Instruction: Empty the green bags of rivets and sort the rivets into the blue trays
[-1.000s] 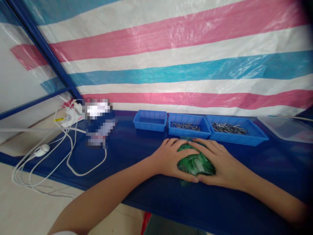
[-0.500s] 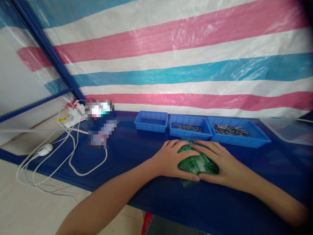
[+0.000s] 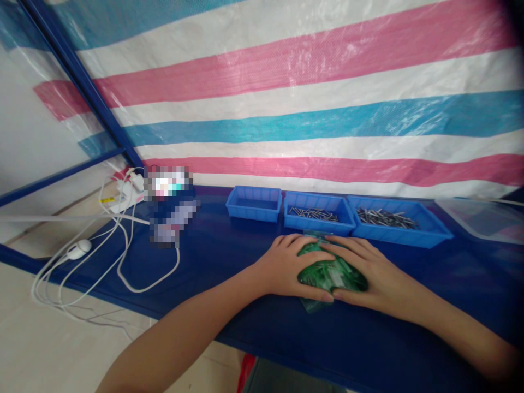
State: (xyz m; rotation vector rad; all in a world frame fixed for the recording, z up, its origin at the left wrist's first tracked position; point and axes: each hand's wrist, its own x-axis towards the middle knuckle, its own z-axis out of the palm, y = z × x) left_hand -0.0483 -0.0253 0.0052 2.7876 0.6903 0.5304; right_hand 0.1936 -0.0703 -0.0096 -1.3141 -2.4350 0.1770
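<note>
A bulging clear bag of small green pieces [image 3: 331,273] lies on the blue table [image 3: 229,262], just in front of the trays. My left hand [image 3: 286,267] cups its left side, with the fingers curved over the top and the thumb under the near edge. My right hand [image 3: 368,275] wraps the right side the same way. The fingertips of both hands almost meet across the bag. Both hands press on it and hold it against the table.
Three blue trays stand in a row behind the bag: an empty one [image 3: 254,203], a middle one [image 3: 317,210] and a right one [image 3: 399,221], both with several metal pins. A clear lid [image 3: 483,218] lies at the far right. White cables [image 3: 123,256] and a power strip [image 3: 123,194] sit at the left.
Both hands stay on the bag in the same grip. The view has shifted slightly to the left; nothing on the table has moved.
</note>
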